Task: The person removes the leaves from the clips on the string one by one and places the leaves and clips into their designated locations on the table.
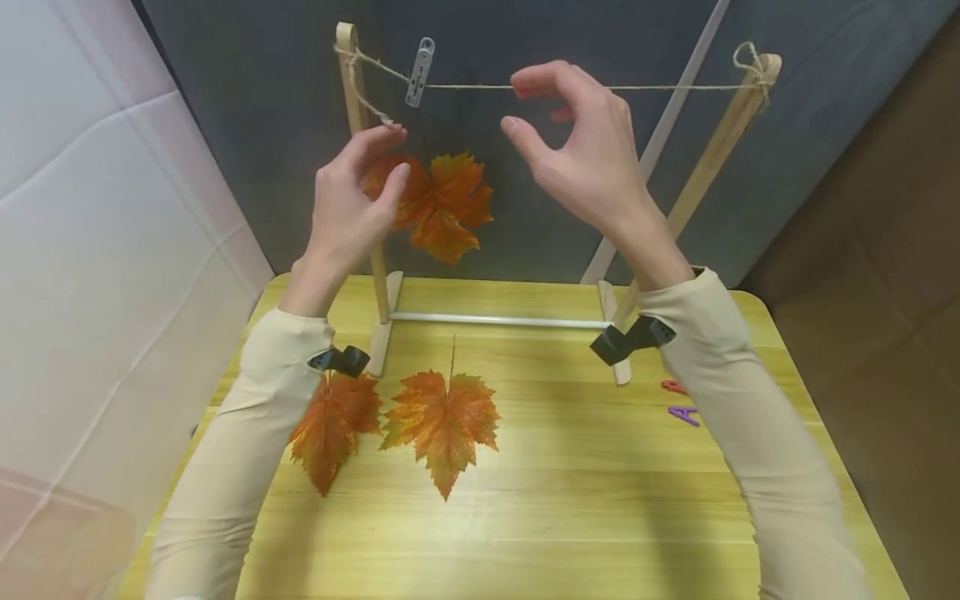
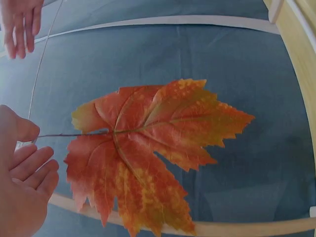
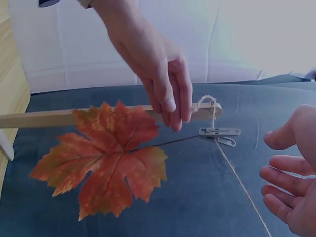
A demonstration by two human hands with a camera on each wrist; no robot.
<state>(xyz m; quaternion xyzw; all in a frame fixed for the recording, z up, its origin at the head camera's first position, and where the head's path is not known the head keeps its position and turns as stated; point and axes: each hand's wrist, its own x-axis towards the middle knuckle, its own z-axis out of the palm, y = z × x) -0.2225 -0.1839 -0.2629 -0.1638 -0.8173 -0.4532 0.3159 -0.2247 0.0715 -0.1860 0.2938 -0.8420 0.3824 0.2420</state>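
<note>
An orange autumn leaf (image 1: 450,204) hangs by its thin stem from a grey clothespin (image 1: 420,73), which clips it to a twine line (image 1: 472,87). My left hand (image 1: 352,196) is beside the leaf, overlapping its left edge in the head view. In the right wrist view, its fingers hang loosely near the leaf's stem and hold nothing. To the right of the clothespin is my right hand (image 1: 588,150), thumb and fingers spread apart with nothing between them. The right wrist view shows the same clothespin (image 3: 219,132) gripping the stem, apart from both hands.
The twine runs between two wooden posts (image 1: 708,158) joined low down by a white rod (image 1: 495,319). Two more leaves lie on the yellow wood-grain table (image 1: 555,500): one in the middle (image 1: 442,425), another (image 1: 330,429) partly behind my left forearm. Red and purple clothespins (image 1: 682,414) lie by my right sleeve.
</note>
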